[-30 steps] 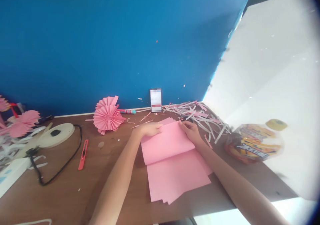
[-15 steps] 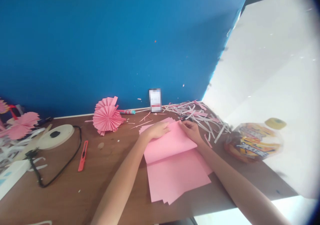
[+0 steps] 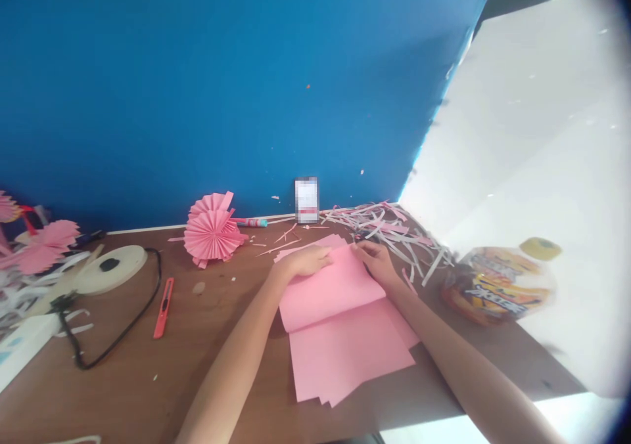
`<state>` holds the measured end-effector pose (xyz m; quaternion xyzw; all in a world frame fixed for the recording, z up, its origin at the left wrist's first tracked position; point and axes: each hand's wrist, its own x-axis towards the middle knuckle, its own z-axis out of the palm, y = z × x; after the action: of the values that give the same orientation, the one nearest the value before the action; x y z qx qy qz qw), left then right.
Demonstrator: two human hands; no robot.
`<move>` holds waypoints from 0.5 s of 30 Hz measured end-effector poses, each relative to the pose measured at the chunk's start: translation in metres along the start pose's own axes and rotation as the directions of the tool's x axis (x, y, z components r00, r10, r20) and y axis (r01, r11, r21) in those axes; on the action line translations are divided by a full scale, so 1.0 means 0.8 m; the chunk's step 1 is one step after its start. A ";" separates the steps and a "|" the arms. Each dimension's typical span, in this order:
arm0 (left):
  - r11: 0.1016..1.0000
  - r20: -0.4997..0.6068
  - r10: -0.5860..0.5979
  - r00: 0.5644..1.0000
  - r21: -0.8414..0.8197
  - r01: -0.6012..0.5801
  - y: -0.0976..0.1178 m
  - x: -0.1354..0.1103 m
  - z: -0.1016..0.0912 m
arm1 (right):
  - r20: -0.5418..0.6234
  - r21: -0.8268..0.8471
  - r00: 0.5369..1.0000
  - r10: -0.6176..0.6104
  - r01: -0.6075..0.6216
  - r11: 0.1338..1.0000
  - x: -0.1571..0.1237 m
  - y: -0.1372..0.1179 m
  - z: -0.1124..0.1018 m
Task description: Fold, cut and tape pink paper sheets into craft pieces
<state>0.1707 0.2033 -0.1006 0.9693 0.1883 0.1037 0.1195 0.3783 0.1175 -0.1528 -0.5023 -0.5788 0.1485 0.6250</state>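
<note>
A stack of pink paper sheets (image 3: 350,355) lies on the brown table (image 3: 207,358) in front of me. The top pink sheet (image 3: 330,289) is folded over, its fold bulging towards me. My left hand (image 3: 305,260) presses down on the far left edge of that folded sheet, fingers close together. My right hand (image 3: 377,260) pinches the sheet's far right corner.
A heap of paper strips (image 3: 389,230) lies behind my right hand. Pink paper fans (image 3: 211,232) stand near the blue wall, more at the left edge (image 3: 46,242). A red box cutter (image 3: 163,306), a tape roll (image 3: 111,266), a black cord (image 3: 118,335) and a clear bag (image 3: 497,285) are nearby.
My left hand slid to the right along the sheet's far edge, towards my right hand. The folded sheet's far edge settled a little lower.
</note>
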 end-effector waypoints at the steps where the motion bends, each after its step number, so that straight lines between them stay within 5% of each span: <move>1: 1.000 0.003 -0.005 1.000 -0.003 0.005 0.001 -0.001 0.000 | -0.004 -0.015 1.000 -0.009 0.009 1.000 0.000 0.001 0.000; 11: 0.991 0.119 -0.103 0.988 -0.079 0.113 -0.017 0.004 0.006 | -0.051 -0.114 0.998 -0.043 0.037 0.993 0.005 -0.001 -0.003; 15: 0.995 0.115 -0.064 0.991 -0.075 0.073 -0.033 0.005 0.005 | -0.094 -0.080 0.995 -0.037 0.030 0.996 0.009 0.006 -0.009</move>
<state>0.1665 0.2280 -0.1110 0.9611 0.2103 0.0519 0.1714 0.3882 0.1218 -0.1511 -0.5232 -0.5619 0.0911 0.6342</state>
